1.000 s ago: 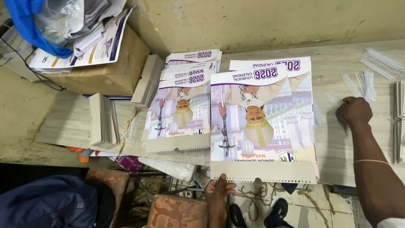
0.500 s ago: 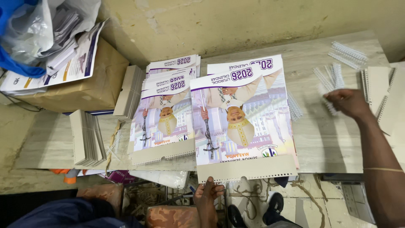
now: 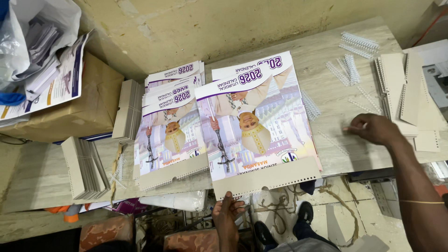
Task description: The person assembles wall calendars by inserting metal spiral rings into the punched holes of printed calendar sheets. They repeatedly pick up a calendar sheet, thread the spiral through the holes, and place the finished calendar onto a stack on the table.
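Pale wooden table (image 3: 326, 46), stained beige wall (image 3: 210, 28), calendar (image 3: 256, 135) stacks

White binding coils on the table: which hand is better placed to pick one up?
Probably the right hand: it rests on the wooden table among the loose white binding coils. The left hand grips the calendar stack's near edge.

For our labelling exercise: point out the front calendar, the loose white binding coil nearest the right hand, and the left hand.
front calendar (image 3: 254, 135), head view, middle of cover.
binding coil (image 3: 334, 143), head view, mid-length.
left hand (image 3: 227, 213), head view, back of hand.
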